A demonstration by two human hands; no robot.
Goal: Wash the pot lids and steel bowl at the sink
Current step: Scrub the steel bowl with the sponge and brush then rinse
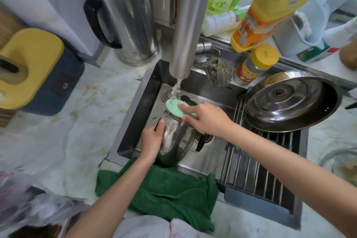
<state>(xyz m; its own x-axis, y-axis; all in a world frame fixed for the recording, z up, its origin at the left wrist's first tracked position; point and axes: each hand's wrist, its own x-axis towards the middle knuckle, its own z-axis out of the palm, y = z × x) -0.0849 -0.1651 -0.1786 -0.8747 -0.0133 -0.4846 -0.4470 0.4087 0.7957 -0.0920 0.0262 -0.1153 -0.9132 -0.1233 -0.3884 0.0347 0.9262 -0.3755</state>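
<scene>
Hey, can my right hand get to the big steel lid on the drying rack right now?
Probably yes. The big steel lid lies uncovered on the drying rack, close by on that side. But the right hand holds the green sponge, so it would likely have to drop that first.

Mint-green sponge (pixel 178 109), dark green towel (pixel 164 189), yellow-capped jar (pixel 255 63), orange-yellow bottle (pixel 264 15).

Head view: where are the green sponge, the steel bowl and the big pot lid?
green sponge (pixel 173 109), head view, on its uncovered left end.
steel bowl (pixel 178 138), head view, on its shiny outer wall.
pot lid (pixel 289 106), head view, on its ridged face beside the centre.
</scene>
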